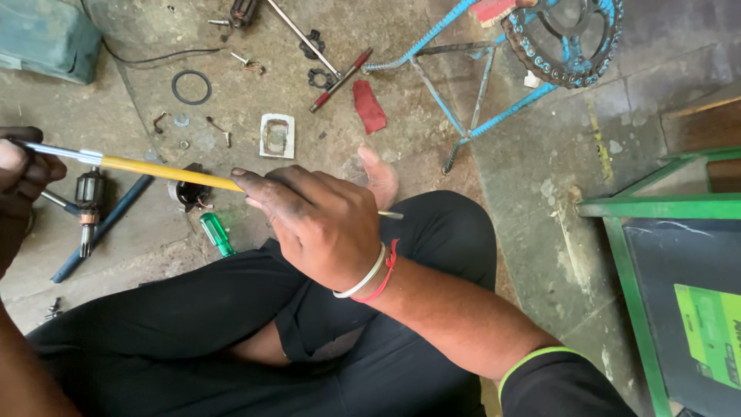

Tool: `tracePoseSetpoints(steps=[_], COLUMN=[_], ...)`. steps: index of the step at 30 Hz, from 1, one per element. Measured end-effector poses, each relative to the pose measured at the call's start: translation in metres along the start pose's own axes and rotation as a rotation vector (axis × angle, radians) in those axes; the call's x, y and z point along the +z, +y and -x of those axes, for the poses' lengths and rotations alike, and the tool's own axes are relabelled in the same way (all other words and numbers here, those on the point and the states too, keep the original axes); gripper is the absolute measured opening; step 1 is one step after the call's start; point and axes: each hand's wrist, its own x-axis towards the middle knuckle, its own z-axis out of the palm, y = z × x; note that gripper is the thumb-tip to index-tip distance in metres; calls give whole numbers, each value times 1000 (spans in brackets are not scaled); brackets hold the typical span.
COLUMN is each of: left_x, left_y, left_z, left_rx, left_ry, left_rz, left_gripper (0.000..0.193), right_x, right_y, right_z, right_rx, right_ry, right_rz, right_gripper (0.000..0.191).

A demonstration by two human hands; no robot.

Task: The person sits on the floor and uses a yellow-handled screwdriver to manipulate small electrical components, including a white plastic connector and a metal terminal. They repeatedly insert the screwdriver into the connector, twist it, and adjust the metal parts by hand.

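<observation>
Fingers [35,166] of the left hand [21,181], at the far left edge of the view, are curled shut around the metal ferrule end of a long yellow-handled brush [166,173]; only part of that hand shows. From there the brush runs nearly level, dipping slightly toward the right, its long axis lying left to right across the scene. Silver collar sits just right of the left hand, then the yellow shaft. At middle, the right hand [324,232] closes over the shaft, grimy fingers wrapped on it, index extended along the top toward the left; a thin pale tip pokes out past the hand on its right side. Both hands grip the same brush, well apart along its length, and the right hand sits nearer the camera and over the folded knee in black trousers [193,324]. On the concrete floor [401,131] below the shaft: a motor armature [90,202] at left, a green-handled screwdriver [216,233] near the knee, a black rubber ring [191,86] farther off, a red rag scrap [369,106], a blue bicycle frame with chainring [567,35] at far right, and a green metal stand [656,207] at the right edge.
</observation>
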Motion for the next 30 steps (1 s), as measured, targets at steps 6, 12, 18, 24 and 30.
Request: tracePoseSetpoints(steps=[6,12,18,24,30], left_x=[13,25,38,39,38], left_y=[22,60,78,70,56], left_z=[13,31,35,32,22], left_rx=[133,49,-132,7,93], left_ry=[-48,-80,-32,-92,-220], left_rz=[136,252,190,145,339], left_gripper=[20,13,25,31,28], right_x=[7,3,12,20,28], right_y=[16,29,15,21,15], right_z=[-7,-3,2,-5,12], right_rx=[543,214,197,324,219], right_ry=[-488,-253,-248,-357,-256], right_rz=[-551,-594,-109,-533,-95], right_gripper=[15,25,17,24,17])
